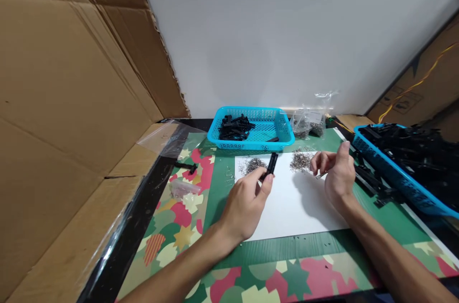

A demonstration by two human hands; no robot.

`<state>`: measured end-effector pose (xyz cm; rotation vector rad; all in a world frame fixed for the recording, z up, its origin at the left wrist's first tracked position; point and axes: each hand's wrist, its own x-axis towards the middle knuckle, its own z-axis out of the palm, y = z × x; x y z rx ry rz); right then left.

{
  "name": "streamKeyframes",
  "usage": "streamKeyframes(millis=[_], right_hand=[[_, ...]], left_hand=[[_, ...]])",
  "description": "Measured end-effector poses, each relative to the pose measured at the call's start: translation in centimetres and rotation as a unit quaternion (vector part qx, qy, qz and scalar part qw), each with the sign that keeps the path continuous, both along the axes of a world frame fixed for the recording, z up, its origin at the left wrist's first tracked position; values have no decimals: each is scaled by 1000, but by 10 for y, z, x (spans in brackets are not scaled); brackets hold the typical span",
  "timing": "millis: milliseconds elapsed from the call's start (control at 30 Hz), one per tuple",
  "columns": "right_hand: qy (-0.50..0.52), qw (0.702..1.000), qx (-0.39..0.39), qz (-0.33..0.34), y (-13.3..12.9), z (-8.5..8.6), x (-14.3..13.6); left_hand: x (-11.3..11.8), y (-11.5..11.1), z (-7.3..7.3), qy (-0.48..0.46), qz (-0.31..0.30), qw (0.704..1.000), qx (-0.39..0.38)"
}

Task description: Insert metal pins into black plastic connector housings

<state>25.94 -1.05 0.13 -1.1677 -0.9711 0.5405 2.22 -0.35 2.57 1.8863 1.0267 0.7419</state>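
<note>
My left hand (pixel 247 202) pinches a narrow black plastic part (pixel 271 164) between thumb and fingers, tilted above a white sheet (pixel 283 207). On the right, my right hand (pixel 339 174) hovers over the sheet's edge with curled fingers and a raised thumb. A thin metal-looking piece (pixel 322 175) pokes out below those fingers; the rest of it is hidden. Two heaps of tiny metal pieces lie on the sheet: the left heap (pixel 255 165) beyond my left hand, and the right heap (pixel 300 161) just left of my right fingers.
A blue basket (pixel 251 145) with black parts stands behind the sheet. Clear bags (pixel 308 124) of small pieces sit beside it. Another blue basket (pixel 405 183) at right is heaped with black parts, with loose parts (pixel 373 186) alongside. Cardboard (pixel 71 102) walls the left side.
</note>
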Motion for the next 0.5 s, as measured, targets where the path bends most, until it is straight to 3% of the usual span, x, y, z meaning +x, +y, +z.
streamKeyframes(millis=[167,267,367,500], right_hand=[[-80,984,-69,142,-5,-4,-20],[-270,924,-115,247,-9,-6,-39],[-416,848,-169,283,-13,-5,-57],[-415,842,-197,284,-11,0,-78]], left_hand=[[3,13,-5,-240,113,962,-65],[2,19,-3,-324,152,931,-73],[-1,24,-2,-385,179,902,-76],[-3,28,-8,-422,201,877,-114]])
